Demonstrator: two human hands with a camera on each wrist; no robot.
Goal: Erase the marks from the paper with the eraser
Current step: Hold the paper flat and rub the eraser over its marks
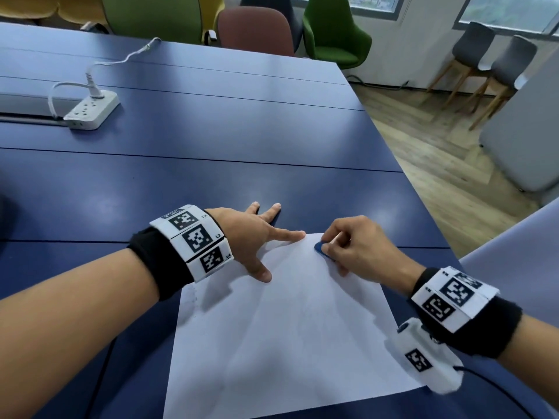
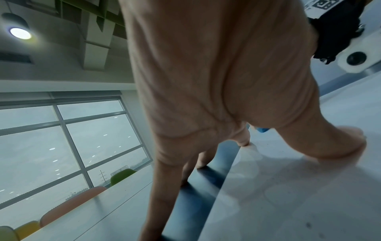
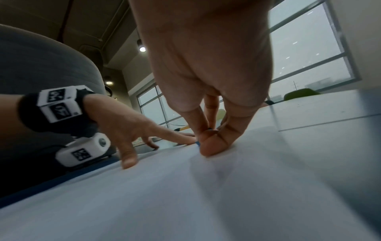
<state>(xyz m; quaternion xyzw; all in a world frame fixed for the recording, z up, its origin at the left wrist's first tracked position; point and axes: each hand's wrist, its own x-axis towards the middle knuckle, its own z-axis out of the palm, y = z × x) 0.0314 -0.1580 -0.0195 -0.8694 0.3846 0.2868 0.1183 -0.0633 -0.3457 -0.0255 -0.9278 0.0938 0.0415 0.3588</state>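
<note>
A white sheet of paper (image 1: 278, 334) lies on the blue table (image 1: 211, 131) in front of me. My right hand (image 1: 351, 246) pinches a small blue eraser (image 1: 320, 247) and holds it down on the sheet near its far edge. In the right wrist view only a sliver of the eraser (image 3: 198, 143) shows beside the fingertips (image 3: 208, 146). My left hand (image 1: 257, 237) lies spread and flat, with thumb and index finger pressing the paper's far left corner and the other fingers on the table. The left wrist view shows that paper (image 2: 288, 187) under my thumb. No marks are visible on it.
A white power strip (image 1: 90, 111) with a plugged-in cable sits at the far left of the table. Chairs (image 1: 332, 34) stand beyond the far edge. The table's right edge runs close to my right hand, with wooden floor (image 1: 438, 140) beyond it.
</note>
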